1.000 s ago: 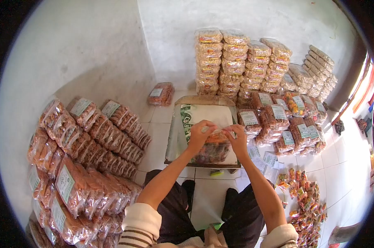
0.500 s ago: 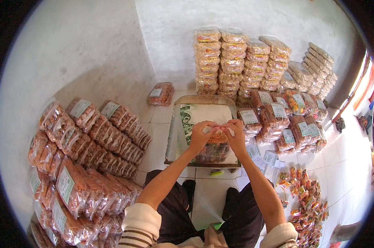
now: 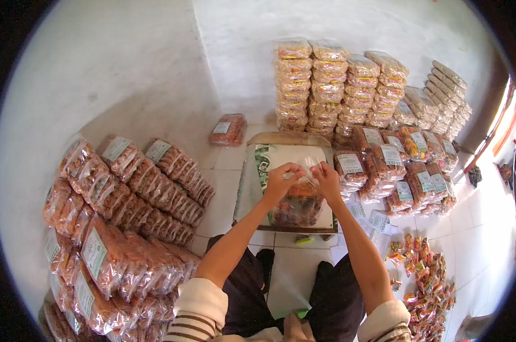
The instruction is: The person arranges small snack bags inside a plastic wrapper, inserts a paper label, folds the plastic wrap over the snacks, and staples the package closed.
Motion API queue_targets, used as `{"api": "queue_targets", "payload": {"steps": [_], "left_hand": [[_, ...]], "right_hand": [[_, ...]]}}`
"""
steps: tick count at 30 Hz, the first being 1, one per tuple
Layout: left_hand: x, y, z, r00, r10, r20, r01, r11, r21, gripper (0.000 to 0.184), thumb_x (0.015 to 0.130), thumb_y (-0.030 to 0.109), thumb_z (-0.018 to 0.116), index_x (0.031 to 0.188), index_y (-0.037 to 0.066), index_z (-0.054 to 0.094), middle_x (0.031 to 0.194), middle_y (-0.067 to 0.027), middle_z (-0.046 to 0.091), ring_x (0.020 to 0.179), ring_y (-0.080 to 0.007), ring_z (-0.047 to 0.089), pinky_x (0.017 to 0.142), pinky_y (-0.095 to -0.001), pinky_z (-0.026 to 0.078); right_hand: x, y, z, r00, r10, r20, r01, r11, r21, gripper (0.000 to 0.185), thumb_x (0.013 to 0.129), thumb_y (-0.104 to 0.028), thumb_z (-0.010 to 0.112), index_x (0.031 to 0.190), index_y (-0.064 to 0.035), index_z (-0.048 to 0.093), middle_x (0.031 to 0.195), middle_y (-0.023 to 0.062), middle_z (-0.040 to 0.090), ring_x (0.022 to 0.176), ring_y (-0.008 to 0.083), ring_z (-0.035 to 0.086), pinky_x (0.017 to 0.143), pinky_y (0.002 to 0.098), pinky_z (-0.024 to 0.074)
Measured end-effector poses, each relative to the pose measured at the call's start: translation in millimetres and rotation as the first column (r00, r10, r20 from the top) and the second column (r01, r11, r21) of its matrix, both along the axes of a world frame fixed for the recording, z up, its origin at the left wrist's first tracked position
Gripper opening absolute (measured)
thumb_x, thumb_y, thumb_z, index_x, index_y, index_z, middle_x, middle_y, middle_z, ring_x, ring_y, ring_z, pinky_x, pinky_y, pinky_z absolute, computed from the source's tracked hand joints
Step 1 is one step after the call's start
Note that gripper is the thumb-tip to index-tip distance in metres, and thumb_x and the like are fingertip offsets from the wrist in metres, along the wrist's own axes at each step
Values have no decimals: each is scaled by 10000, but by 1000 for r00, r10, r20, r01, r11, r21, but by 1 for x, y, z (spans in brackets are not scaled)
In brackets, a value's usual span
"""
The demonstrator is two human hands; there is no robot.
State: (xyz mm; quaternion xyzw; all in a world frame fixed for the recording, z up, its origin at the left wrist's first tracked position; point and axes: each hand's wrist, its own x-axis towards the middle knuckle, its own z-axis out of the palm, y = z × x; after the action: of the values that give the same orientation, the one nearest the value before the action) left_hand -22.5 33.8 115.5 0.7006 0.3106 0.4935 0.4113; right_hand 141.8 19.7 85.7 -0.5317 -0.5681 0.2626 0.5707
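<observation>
A clear plastic bag with reddish-brown contents sits upright on the low table in front of me. My left hand pinches the left side of the bag's loose top between fingers and thumb. On the other side, my right hand grips the right part of the same top edge, and see-through film stands up between the two hands. Both hands are closed and held a short way apart above the contents. My forearms partly hide the table's near corners.
Stacked brown snack packs lie close on my left, and labelled packs on my right. Tall columns of pale packs line the wall. A single pack lies behind the table. Small colourful packets cover floor at right.
My hands have moved slightly apart, and the bunched top of the bag is now spread between them. The whole view has shifted a little.
</observation>
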Motion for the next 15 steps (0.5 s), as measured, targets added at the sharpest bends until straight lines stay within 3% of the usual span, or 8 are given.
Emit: {"api": "queue_targets", "payload": {"steps": [3, 7, 10, 12, 13, 15], "left_hand": [[-1, 6, -3, 998, -38, -48, 36, 999, -32, 198, 794, 199, 640, 821, 6, 601, 736, -5, 587, 684, -70, 490, 667, -235, 418], [7, 8, -8, 998, -63, -10, 63, 998, 13, 210, 803, 213, 627, 831, 8, 591, 722, -24, 578, 681, -75, 489, 663, -235, 415], [15, -4, -3, 996, 77, -33, -73, 989, 125, 215, 808, 221, 616, 825, 10, 576, 697, -51, 573, 635, -106, 498, 626, -250, 419], [21, -12, 0, 960, 256, -114, -257, 966, 0, 225, 821, 229, 597, 783, 13, 550, 637, -79, 534, 559, -166, 475, 557, -285, 406], [23, -10, -5, 960, 257, -116, -259, 966, -2, 225, 821, 229, 597, 783, 13, 550, 637, -79, 534, 559, -166, 475, 557, -285, 406], [24, -8, -9, 938, 331, -104, -316, 938, 143, 236, 835, 231, 577, 760, 15, 517, 580, -87, 474, 507, -216, 426, 501, -322, 374]], "right_hand": [[-7, 4, 6, 997, -74, -10, 75, 996, 41, 341, 825, -261, 615, 651, -5, 473, 511, 56, 455, 465, 114, 372, 439, 279, 319], [-14, 3, 8, 982, -191, 4, 190, 977, 98, 337, 837, -247, 598, 646, -2, 467, 489, 67, 431, 434, 131, 333, 420, 287, 304], [-15, 2, 10, 955, -286, 75, 273, 951, 149, 343, 841, -245, 590, 645, 3, 458, 487, 87, 422, 418, 145, 319, 408, 292, 302], [-18, 2, 11, 946, -318, 55, 308, 941, 143, 344, 852, -243, 574, 645, 3, 452, 493, 105, 411, 419, 162, 323, 412, 299, 307], [-18, 1, 13, 947, -316, 55, 306, 942, 140, 344, 852, -243, 574, 645, 3, 452, 493, 105, 411, 419, 162, 323, 412, 299, 307], [-19, -1, 15, 937, -333, 103, 321, 939, 120, 360, 868, -260, 549, 643, -1, 441, 498, 113, 402, 421, 181, 322, 415, 307, 308]]}}
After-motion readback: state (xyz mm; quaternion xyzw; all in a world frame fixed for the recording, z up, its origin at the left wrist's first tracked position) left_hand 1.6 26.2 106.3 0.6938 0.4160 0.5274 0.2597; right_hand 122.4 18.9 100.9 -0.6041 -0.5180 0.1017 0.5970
